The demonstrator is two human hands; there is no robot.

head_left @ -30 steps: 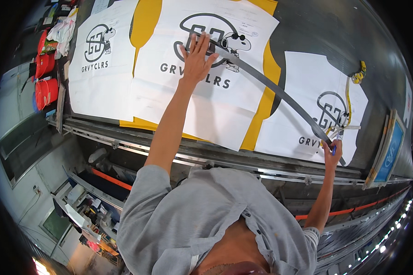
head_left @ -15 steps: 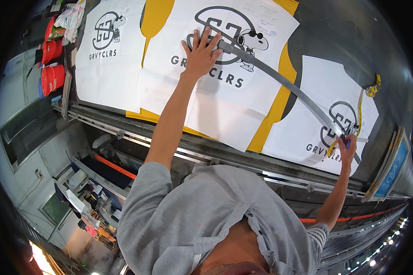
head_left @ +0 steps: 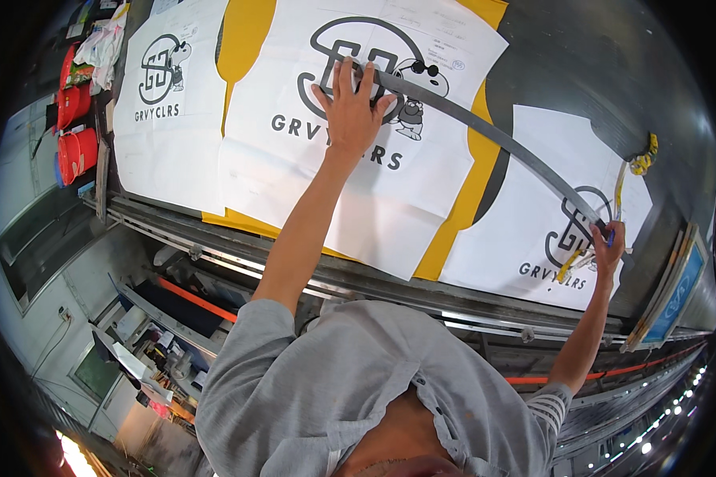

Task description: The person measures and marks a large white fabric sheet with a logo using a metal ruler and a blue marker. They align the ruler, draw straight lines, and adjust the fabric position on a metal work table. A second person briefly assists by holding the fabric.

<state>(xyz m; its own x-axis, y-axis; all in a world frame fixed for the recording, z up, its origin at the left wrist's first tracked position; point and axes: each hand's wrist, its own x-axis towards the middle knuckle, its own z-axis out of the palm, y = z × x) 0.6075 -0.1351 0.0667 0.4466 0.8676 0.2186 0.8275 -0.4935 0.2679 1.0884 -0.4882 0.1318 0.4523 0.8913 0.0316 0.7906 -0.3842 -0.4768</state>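
Note:
My left hand (head_left: 353,113) lies with fingers spread on the middle white paper sheet (head_left: 406,215), over its large black cartoon print. Its fingertips meet one end of a long grey strip ruler (head_left: 493,131). The ruler slants right across that sheet to the smaller right-hand sheet (head_left: 493,253). There my right hand (head_left: 608,253) is closed round a small blue pen-like item (head_left: 610,236), at the ruler's other end. A yellow tape measure (head_left: 643,161) runs down beside that hand. Under the middle sheet, a yellow fabric panel (head_left: 447,235) shows at the edges.
Another printed sheet (head_left: 175,151) lies at the left of the dark table (head_left: 549,48). A metal rail (head_left: 247,240) runs along the near edge. Red buckets (head_left: 78,155) stand far left. A blue-faced frame (head_left: 678,292) leans at the right edge.
The head view has shifted slightly. Against the prints, the ruler has moved a little away from me and left, its left end now under my left fingers. My right hand stays near the ruler's right end.

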